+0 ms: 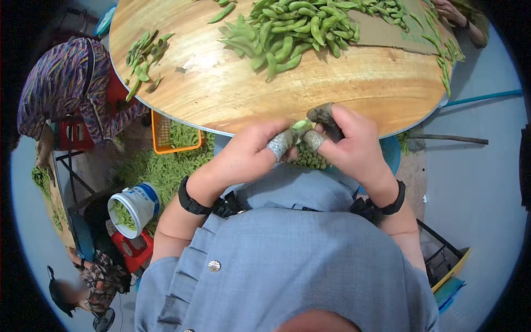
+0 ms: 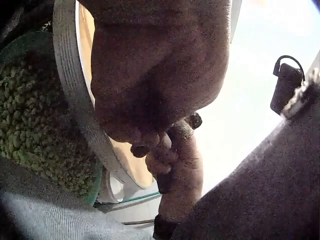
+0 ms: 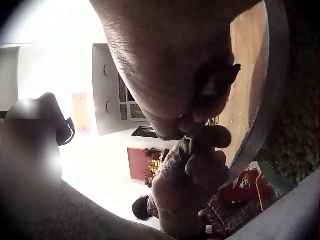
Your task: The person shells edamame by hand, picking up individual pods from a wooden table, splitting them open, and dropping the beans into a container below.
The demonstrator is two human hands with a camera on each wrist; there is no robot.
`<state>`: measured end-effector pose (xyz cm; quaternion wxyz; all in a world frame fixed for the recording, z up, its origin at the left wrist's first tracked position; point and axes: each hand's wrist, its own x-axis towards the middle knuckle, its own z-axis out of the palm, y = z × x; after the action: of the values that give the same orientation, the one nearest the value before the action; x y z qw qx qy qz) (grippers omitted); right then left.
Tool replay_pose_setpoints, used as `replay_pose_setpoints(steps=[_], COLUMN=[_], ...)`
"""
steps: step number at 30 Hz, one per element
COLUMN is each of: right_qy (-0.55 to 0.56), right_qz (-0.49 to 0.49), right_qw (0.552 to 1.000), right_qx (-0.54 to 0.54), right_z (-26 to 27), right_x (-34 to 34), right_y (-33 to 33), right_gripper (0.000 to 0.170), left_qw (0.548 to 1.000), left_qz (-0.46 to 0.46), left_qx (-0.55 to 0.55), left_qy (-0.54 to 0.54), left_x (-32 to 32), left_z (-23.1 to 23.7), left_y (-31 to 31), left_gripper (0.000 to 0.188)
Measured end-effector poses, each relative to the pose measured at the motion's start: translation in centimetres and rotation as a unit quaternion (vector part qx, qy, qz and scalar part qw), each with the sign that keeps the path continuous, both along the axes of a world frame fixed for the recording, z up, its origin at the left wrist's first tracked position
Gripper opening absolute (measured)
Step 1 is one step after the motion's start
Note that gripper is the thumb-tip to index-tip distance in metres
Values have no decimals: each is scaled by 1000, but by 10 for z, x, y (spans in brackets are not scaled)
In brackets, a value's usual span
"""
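Note:
Over the near edge of the round wooden table [image 1: 215, 94], my two hands meet at a green edamame pod [image 1: 302, 126]. My left hand [image 1: 249, 152] pinches it from the left, with silvery wrapping on the thumb. My right hand [image 1: 357, 144] pinches it from the other side; its thumb is wrapped too, and dark covering shows on its fingers. Directly below is a heap of shelled green beans [image 1: 310, 159], seen in the left wrist view as beans [image 2: 40, 115] in a green-rimmed basin [image 2: 96, 187]. A large pile of edamame pods [image 1: 298, 30] lies on the table beyond my hands.
A few loose pods [image 1: 146, 55] lie at the table's left. On the floor are an orange crate [image 1: 177, 149], scattered pods [image 1: 166, 166] and a white bucket [image 1: 135, 207]. One person [image 1: 63, 88] bends at left; another person [image 1: 102, 282] sits lower left. Cardboard [image 1: 387, 36] lies under the pods.

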<state>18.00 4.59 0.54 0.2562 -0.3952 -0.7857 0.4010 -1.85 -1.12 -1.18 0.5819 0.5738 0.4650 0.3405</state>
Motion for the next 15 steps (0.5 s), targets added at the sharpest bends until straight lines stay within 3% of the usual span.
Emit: replay_pose_setpoints(steps=[1, 3, 6, 13, 15], right_qy=[-2, -54, -72, -123, -133], right_qz=[3, 65, 80, 96, 149], right_qw=[1000, 987, 982, 977, 978], right_qx=[1, 136, 152, 143, 54], right_z=[-3, -14, -15, -1, 4], right_x=[0, 0, 0, 6, 11], right_y=[1, 1, 1, 1, 7], right_gripper=[22, 28, 33, 33, 29], left_qw=[1000, 961, 948, 960, 978], left_qz=[3, -2, -11, -90, -161], left_qx=[1, 183, 186, 175, 91], left_qy=[-2, 205, 259, 200, 100], left_x=[1, 6, 14, 4, -2], left_z=[0, 1, 1, 0, 3], left_y=[1, 3, 2, 8, 8], left_gripper=[11, 13, 14, 17, 20])
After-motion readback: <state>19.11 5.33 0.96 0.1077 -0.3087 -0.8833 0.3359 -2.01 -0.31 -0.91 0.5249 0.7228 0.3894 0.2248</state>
